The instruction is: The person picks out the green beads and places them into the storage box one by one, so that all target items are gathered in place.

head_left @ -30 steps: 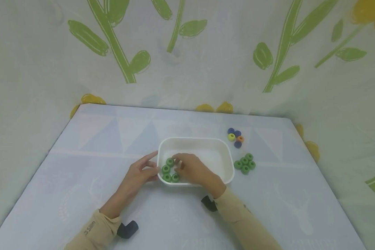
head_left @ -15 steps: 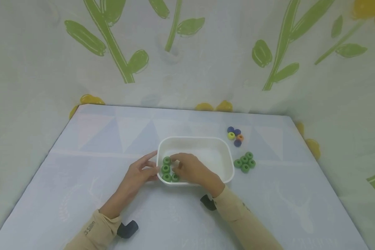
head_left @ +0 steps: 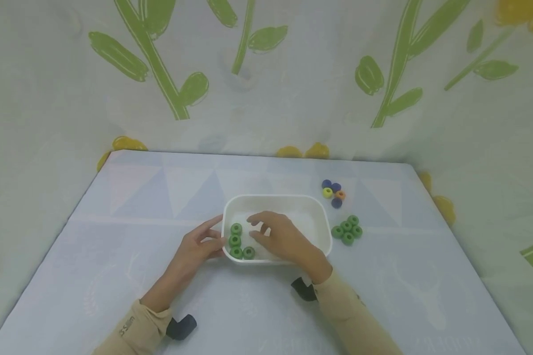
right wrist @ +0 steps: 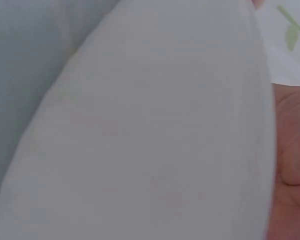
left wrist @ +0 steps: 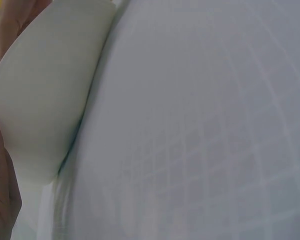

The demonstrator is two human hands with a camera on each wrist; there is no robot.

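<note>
Your head camera looked down and forward from six o'clock, across the table [head_left: 248, 315] to the wall [head_left: 288, 93] at twelve. All views shared the tub [head_left: 295, 209], which your low, close wrist cameras caught from outside: toward ten o'clock in the left, centre in the right.

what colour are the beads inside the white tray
Green: all four visible beads in the tray; the head view shows them best.

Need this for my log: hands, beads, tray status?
Left hand touches tray; right hand over it, apparently empty. Four green beads visible inside, five more outside. No obstruction seen.
</note>
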